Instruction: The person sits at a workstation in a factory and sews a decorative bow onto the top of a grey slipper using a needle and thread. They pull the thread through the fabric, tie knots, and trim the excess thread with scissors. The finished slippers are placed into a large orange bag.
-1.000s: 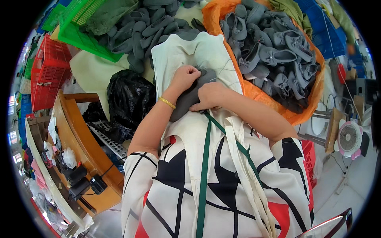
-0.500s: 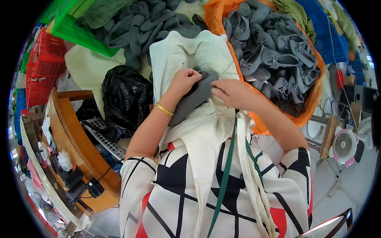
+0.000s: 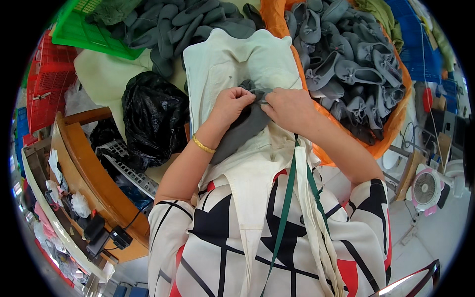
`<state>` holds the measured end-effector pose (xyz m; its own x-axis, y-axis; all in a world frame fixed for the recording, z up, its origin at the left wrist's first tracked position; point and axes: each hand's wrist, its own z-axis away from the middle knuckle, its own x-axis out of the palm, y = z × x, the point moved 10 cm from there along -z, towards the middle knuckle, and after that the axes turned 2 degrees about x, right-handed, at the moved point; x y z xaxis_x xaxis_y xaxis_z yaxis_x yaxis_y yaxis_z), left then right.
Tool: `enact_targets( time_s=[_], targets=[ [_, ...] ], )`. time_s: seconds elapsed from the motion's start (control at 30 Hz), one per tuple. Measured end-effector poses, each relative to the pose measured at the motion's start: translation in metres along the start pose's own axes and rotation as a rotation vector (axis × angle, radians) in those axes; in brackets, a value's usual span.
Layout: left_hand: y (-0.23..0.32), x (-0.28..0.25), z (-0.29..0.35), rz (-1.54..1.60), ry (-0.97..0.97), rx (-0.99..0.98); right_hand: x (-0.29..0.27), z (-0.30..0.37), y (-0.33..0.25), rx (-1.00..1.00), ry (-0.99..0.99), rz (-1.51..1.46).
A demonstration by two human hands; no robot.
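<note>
A grey slip-on shoe (image 3: 242,131) lies over the pale cloth on my lap, its bow end pointing away from me. My left hand (image 3: 231,105) is closed, pinching the shoe's rim beside the gathered grey bow (image 3: 255,90). My right hand (image 3: 289,109) is closed too, thumb and fingertips pressed together against the bow from the right. What sits between those right fingertips is hidden. Both hands meet at the bow, nearly touching. A pale cloth apron (image 3: 217,64) spreads beneath the shoe and hands.
An orange sack (image 3: 403,99) full of grey bowed shoes stands at the far right. More grey shoes (image 3: 183,29) lie heaped at the back beside a green crate (image 3: 74,29). On the left are a black plastic bag (image 3: 151,119) and a wooden table (image 3: 94,173). A small fan (image 3: 429,188) stands right.
My right hand has moved a little left and up, closing in on the bow beside my left hand. My left hand keeps its pinch on the shoe.
</note>
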<state>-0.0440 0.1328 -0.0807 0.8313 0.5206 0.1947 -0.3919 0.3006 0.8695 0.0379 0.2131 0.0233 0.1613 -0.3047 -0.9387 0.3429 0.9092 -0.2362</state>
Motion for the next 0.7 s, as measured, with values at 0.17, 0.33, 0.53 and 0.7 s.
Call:
enact_targets(
  time_s=[0.17,0.33,0.53,0.7],
  targets=[
    [0.001,0.000,0.000,0.002,0.005,-0.020,0.005,-0.006,0.001,-0.008,-0.005,-0.005],
    [0.002,0.001,0.000,0.018,0.000,-0.016,0.007,-0.008,-0.001,-0.003,-0.071,-0.021],
    [0.002,-0.001,-0.001,0.011,-0.013,0.032,-0.003,0.013,-0.023,-0.122,-0.028,-0.024],
    [0.029,-0.002,0.007,0.002,0.058,0.261,-0.025,0.025,-0.004,-0.060,0.122,-0.164]
  ],
)
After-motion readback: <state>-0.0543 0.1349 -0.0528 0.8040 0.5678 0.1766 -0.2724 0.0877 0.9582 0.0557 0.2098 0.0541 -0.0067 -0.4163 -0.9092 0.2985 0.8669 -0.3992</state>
